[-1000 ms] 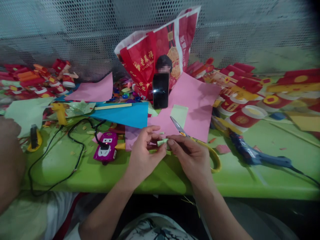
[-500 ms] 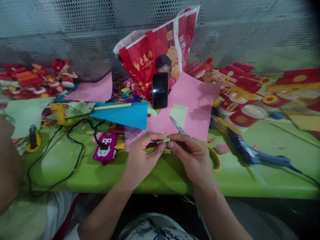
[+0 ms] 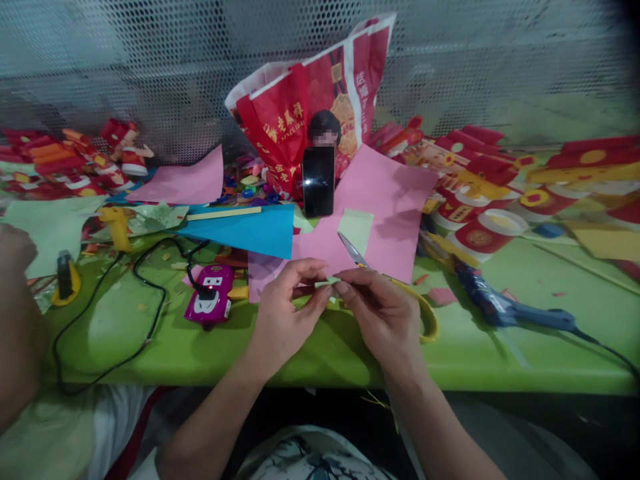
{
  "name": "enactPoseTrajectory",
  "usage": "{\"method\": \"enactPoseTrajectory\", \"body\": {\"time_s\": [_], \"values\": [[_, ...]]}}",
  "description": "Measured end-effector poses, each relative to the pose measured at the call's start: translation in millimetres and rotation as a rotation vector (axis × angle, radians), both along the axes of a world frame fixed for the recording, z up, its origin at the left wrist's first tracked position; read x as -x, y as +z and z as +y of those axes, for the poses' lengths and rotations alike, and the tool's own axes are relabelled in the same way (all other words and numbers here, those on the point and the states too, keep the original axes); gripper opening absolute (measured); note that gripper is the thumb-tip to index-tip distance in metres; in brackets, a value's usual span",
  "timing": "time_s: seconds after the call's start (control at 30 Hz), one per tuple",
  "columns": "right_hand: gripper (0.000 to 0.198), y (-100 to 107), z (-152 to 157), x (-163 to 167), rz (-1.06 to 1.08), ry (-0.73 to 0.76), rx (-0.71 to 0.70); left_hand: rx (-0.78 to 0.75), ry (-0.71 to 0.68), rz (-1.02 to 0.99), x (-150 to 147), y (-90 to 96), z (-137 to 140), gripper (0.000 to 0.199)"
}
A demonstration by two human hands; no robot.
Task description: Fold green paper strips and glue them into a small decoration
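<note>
Green worktop (image 3: 300, 363) runs below a perforated far panel (image 3: 175, 67), with a red bag (image 3: 280, 120) and a phone (image 3: 319, 183) upright at its far middle. At the near middle, the fingers of the left hand (image 3: 285, 310) and right hand (image 3: 387, 313) pinch a small green piece (image 3: 325, 283). Scissors (image 3: 431, 313) lie partly hidden beyond the right hand, a glue gun (image 3: 510, 310) farther right.

White patterned shirt (image 3: 313, 460), bare forearms (image 3: 215, 413)

On our shirt, a whitish ground carries thin dark strokes that branch like twigs, with soft blue-grey patches among them. Above the shirt, our left hand (image 3: 290, 307) and right hand (image 3: 385, 303) are bare to the fingertips. Left of the shirt, plain white cloth (image 3: 146, 468) borders our forearm; whether it is a sleeve, we cannot tell.
</note>
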State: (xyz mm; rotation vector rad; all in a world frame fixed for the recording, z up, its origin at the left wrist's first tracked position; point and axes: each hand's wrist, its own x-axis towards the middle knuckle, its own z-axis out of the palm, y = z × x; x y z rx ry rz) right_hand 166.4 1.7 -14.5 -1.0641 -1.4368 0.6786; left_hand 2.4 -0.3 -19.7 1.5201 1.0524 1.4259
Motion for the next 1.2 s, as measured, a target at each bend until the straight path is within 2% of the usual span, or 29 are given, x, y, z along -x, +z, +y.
{"method": "enactPoseTrajectory", "body": {"time_s": [0.13, 0.2, 0.3, 0.43, 0.73, 1.0, 1.2], "values": [[0.003, -1.3, 0.3, 0.1, 0.164, -0.007, 0.101, 0.103, -0.116, -0.156, 1.8, 6.9, -0.9, 0.042], [0.005, -2.8, 1.8, 0.4, 0.237, 0.016, 0.148, 0.165, -0.159, -0.257, 3.6, 9.4, 1.8, 0.035], [0.006, -5.0, 4.9, 1.0, 0.35, 0.102, 0.202, 0.261, -0.148, -0.331, 4.9, 10.2, 8.1, 0.025], [0.007, -5.5, 6.9, 1.2, 0.449, 0.209, 0.231, 0.309, -0.148, -0.346, 2.6, 10.1, 12.8, 0.03], [0.017, -5.4, 5.8, 0.8, 0.364, 0.137, 0.224, 0.293, -0.144, -0.346, 1.0, 14.5, 11.4, 0.031], [0.009, 0.1, 2.4, 1.4, 0.287, 0.104, 0.165, 0.21, -0.115, -0.254, 0.6, 12.2, 8.4, 0.026], [0.004, -0.7, 0.8, 0.4, 0.241, 0.103, 0.099, 0.223, -0.094, -0.233, 0.4, 12.7, 9.9, 0.029]]}}
